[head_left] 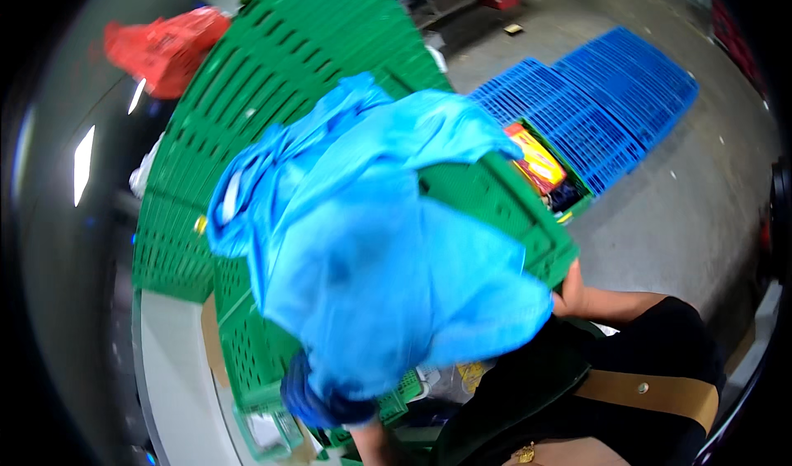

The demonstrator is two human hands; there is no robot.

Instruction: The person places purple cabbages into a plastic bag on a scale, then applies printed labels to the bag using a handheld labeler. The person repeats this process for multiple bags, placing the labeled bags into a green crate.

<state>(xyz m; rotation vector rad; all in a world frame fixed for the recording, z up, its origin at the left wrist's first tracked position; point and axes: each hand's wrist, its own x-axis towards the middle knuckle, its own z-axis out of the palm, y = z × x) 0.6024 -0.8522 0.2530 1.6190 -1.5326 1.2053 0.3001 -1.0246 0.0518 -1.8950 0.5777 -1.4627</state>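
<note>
1. While the view is mostly filled by a green crate (pixel 495 210) draped in blue plastic sheeting (pixel 371 251), the crate sits tilted, held up close to the camera above the floor.
2. Right hand (pixel 569 293): at the crate's lower right corner, touching the rim from below; fingers hidden behind the crate, so cannot tell whether the grip is closed on it.
3. Left hand: only a forearm (pixel 371 443) shows at the bottom edge, going up under the sheeting; hand itself hidden, grip cannot be told.
4. Sheeting: crumpled, light blue, thin, bunched over the crate's middle and hanging down at the lower left; darker blue bunch (pixel 318 400) at its lower end.
5. More green crates (pixel 272 87) stand stacked behind and to the left, slatted walls facing the camera.
6. Inside a crate at right, red and yellow packets (pixel 536 159) show, just beside the sheeting's edge.
7. Blue slatted pallets (pixel 602 103) lie flat on the grey concrete floor (pixel 693 210), upper right, well apart from the hands.
8. Red bag (pixel 161 45) upper left, behind the stacked crates.
9. Person's dark clothing with a tan strap (pixel 652 392) at lower right.
</note>
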